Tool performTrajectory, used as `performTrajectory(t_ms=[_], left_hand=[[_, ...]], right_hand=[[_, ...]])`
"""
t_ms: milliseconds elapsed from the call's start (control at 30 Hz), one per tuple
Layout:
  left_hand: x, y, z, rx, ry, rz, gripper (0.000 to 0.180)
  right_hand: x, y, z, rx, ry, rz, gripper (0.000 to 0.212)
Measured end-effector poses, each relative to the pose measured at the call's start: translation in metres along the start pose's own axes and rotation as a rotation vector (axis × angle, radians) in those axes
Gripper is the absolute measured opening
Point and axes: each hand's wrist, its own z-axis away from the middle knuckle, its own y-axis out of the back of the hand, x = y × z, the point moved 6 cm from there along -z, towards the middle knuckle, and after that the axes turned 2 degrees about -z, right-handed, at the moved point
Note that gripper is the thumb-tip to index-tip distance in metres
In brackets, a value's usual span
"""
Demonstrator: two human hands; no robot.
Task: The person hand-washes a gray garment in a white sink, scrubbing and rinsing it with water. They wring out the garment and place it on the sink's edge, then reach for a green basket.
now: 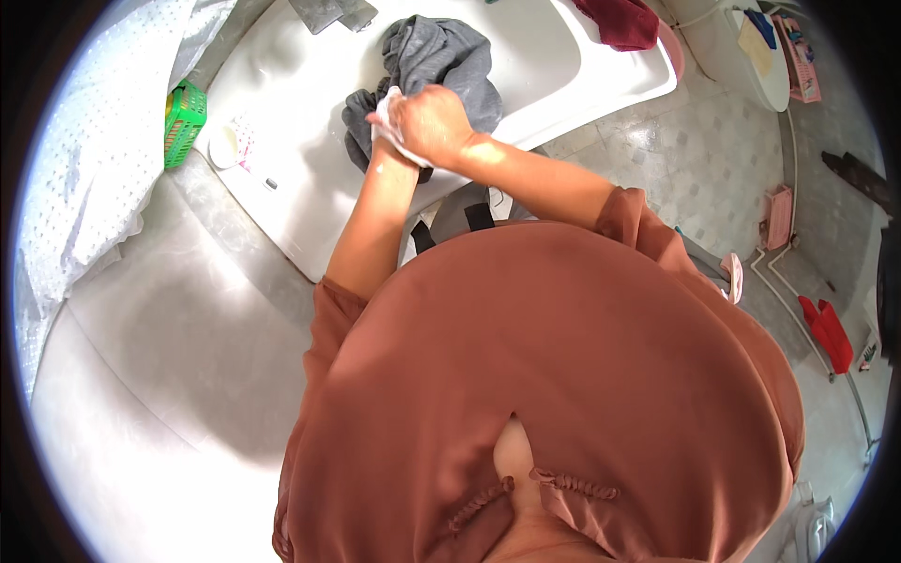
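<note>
My two hands meet over a white basin or tub [291,141]. My right hand [434,124] is closed in a fist on a small white cloth [405,150], which looks wet and may be covered in lather. Under and beside it, my left hand [394,161] is wrapped by the same white cloth, and its fingers are mostly hidden. A bunched grey garment [436,61] lies just beyond both hands, with folds reaching below them on the left.
A green basket [185,122] and a small white cup [224,147] stand at the left. Grey cloth or metal pieces [333,13] lie at the top. A dark red cloth [621,22] hangs over the tub's right rim. A white patterned curtain [94,169] hangs far left.
</note>
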Motion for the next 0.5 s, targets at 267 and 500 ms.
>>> performTrajectory(t_ms=[267, 500], left_hand=[[0.016, -0.042, -0.011, 0.167, -0.196, -1.649, 0.027], [0.015, -0.027, -0.008, -0.129, 0.044, -1.78, 0.025]], right_hand=[[0.028, 0.006, -0.006, 0.101, -0.104, -0.158, 0.023], [0.051, -0.001, -0.012, -0.02, -0.248, -0.097, 0.038]])
